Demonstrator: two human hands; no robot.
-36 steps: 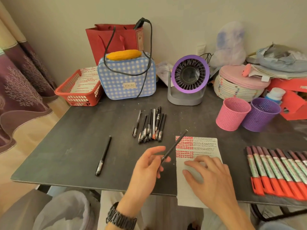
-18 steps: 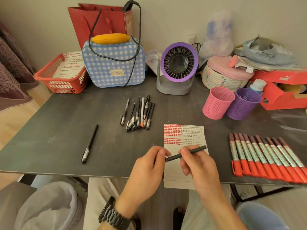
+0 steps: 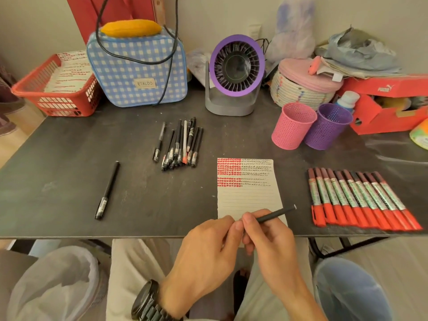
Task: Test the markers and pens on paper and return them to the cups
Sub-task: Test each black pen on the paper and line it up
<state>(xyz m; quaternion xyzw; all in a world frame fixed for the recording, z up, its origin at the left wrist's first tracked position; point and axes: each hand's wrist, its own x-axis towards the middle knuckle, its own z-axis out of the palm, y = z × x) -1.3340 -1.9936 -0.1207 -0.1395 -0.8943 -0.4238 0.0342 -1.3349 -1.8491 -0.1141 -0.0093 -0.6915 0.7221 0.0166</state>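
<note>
This looks like a room in a home, with a dark desk (image 3: 58, 158) pushed against a plain wall and crowded with household odds and ends: a blue gingham zip bag (image 3: 139, 72), a red paper gift bag (image 3: 115, 10), a small purple desk fan (image 3: 236, 66), a lidded rope basket (image 3: 298, 93), an orange Puma shoebox (image 3: 389, 105), crumpled plastic bags (image 3: 361, 52) and a red plastic basket (image 3: 55, 103). A bag-lined waste bin (image 3: 58, 281) stands below.

One wide-angle camera, worn on the head, faces forward and down across the table (image 3: 58, 172) toward the wall (image 3: 34, 31); the left hand (image 3: 206, 253) and right hand (image 3: 271, 239) lie nearest.
</note>
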